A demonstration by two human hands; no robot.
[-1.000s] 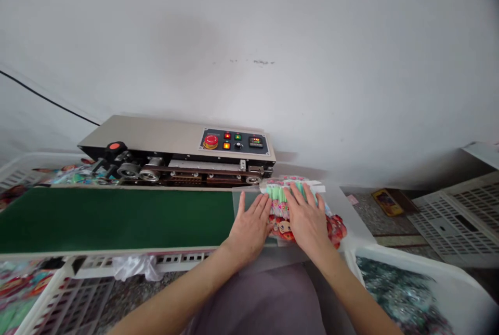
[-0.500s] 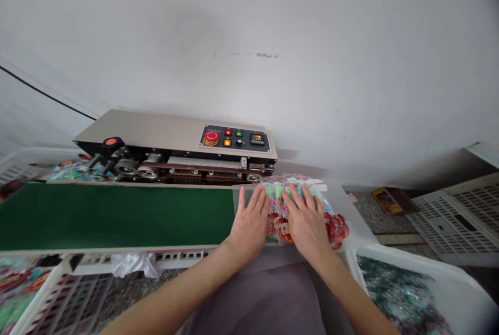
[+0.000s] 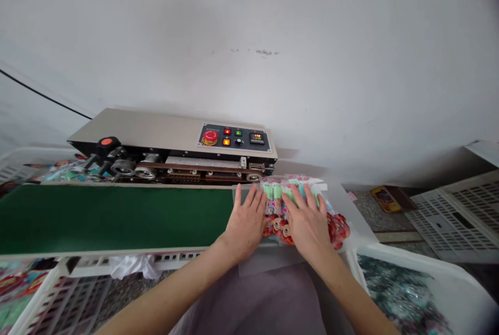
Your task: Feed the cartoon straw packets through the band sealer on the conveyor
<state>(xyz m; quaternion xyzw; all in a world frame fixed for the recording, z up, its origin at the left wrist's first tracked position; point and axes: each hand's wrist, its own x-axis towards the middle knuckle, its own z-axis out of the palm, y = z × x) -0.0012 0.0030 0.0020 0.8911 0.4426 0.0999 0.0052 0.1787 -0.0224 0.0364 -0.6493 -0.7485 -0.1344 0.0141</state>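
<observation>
Clear plastic packets (image 3: 277, 205) with green sticks and red cartoon figures lie overlapped at the right end of a green conveyor belt (image 3: 128, 218). My left hand (image 3: 246, 220) rests flat over the leftmost packet, fingers stretched out, at the belt's end. On the packets just to its right lies my right hand (image 3: 307, 218), palm down with its fingers spread. Behind the belt stands a band sealing machine (image 3: 171, 135) with lit buttons and a red stop knob. How many packets lie beneath my hands is partly hidden.
A white bin (image 3: 452, 278) with shiny wrapped pieces stands at the lower right. White crates (image 3: 448, 220) sit on the floor beyond it, near a small yellow box (image 3: 388, 199). More packets fill a crate (image 3: 42, 293) at the lower left. A wall (image 3: 312, 65) rises behind.
My left hand has shifted slightly left over the leftmost packet. My right hand stays almost in place, and the view has moved a little.
</observation>
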